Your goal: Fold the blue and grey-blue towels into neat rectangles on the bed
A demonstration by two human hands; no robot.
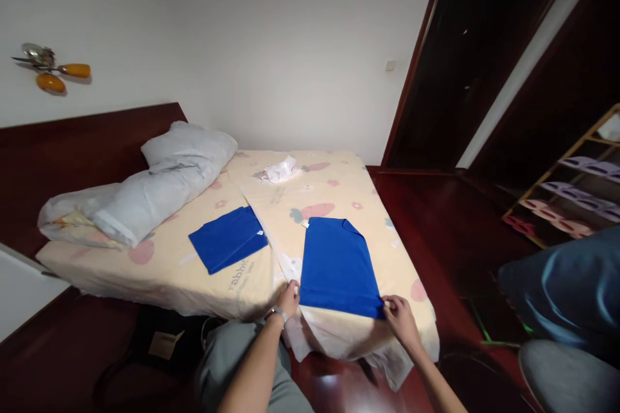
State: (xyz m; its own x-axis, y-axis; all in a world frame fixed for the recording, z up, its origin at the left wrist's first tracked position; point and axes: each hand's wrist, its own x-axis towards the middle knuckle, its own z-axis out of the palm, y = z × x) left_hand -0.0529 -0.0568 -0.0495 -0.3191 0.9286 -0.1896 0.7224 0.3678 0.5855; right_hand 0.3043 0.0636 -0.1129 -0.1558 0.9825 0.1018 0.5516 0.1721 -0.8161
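A blue cloth (336, 264) lies flat on the bed, with a small white tag at its far left corner and its far right corner turned over. My left hand (289, 300), wearing a watch on the wrist, pinches the cloth's near left corner. At the near right corner, my right hand (400, 317) has thumb and fingers closed on the edge. To the left lies a folded blue cloth stack (227, 239), also showing a white tag; neither hand touches it.
The bed (368, 206) has a patterned cover under clear plastic. A grey quilt (169, 187) is bunched near the headboard (87, 135). A crumpled white plastic bag (281, 170) lies toward the wall. A dark bag (169, 342) is below; another person's leg (566, 290) and a shoe rack (547, 200) are right.
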